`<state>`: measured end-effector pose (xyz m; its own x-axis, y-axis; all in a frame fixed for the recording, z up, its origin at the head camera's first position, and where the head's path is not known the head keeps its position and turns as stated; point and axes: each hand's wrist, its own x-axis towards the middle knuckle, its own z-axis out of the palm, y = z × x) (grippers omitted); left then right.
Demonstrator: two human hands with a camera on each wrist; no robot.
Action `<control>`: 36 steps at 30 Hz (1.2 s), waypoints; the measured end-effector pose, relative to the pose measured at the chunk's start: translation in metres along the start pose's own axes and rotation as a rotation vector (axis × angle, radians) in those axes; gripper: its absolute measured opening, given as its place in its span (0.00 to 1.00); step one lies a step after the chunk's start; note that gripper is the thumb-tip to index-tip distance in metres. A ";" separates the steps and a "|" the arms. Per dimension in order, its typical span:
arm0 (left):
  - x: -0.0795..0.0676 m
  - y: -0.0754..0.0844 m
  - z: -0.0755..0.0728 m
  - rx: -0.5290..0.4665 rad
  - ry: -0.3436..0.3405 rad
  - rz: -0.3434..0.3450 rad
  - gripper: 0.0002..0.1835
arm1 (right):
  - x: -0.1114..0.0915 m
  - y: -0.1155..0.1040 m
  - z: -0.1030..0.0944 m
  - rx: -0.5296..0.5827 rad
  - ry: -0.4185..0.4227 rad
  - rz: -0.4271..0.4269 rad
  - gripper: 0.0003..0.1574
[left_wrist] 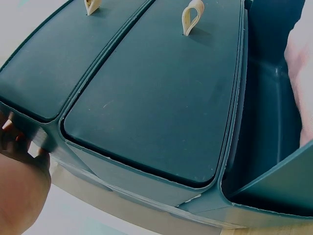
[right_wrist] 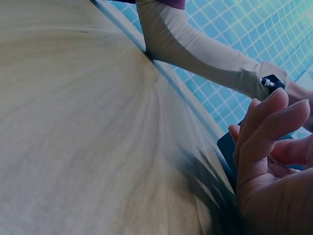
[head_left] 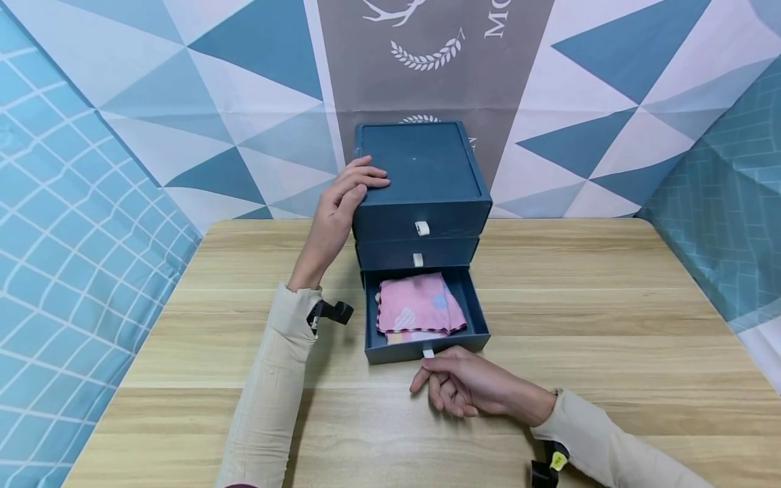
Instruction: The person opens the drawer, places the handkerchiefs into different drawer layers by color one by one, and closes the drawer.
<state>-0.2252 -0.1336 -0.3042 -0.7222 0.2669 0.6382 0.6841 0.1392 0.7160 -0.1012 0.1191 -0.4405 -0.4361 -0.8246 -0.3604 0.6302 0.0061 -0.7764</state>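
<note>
A dark blue three-drawer box (head_left: 421,163) stands at the back of the table, its bottom drawer (head_left: 375,356) pulled out. Inside that drawer lies a folded pink cloth (head_left: 415,301) with a dark scalloped edge. My left hand (head_left: 344,193) rests on the box's upper left edge, fingers over the top; the left wrist view catches part of this hand (left_wrist: 22,181) beside the top drawer. At the front, my right hand (head_left: 466,383) pinches the white pull tab (head_left: 428,353) of the bottom drawer between thumb and index finger, the other fingers loosely curled below.
The two upper drawers are closed, each with a white tab (head_left: 422,228) on its front. Under everything is a wood-grain table (head_left: 586,305). A patterned backdrop (head_left: 256,115) rises right behind the box. Wrist cameras (head_left: 329,312) sit on both sleeves.
</note>
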 end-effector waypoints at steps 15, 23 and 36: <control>-0.001 0.000 -0.001 -0.001 0.003 0.001 0.19 | 0.008 -0.005 -0.006 -0.014 0.001 -0.002 0.28; 0.000 0.000 -0.001 -0.004 0.004 0.009 0.19 | 0.010 -0.012 -0.009 -0.039 0.009 -0.025 0.28; 0.000 -0.002 0.000 -0.002 0.002 0.015 0.19 | 0.016 -0.022 -0.013 -0.068 0.035 -0.064 0.27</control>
<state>-0.2268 -0.1343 -0.3053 -0.7123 0.2671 0.6491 0.6944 0.1333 0.7071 -0.1309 0.1131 -0.4362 -0.4968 -0.8044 -0.3259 0.5556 -0.0062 -0.8314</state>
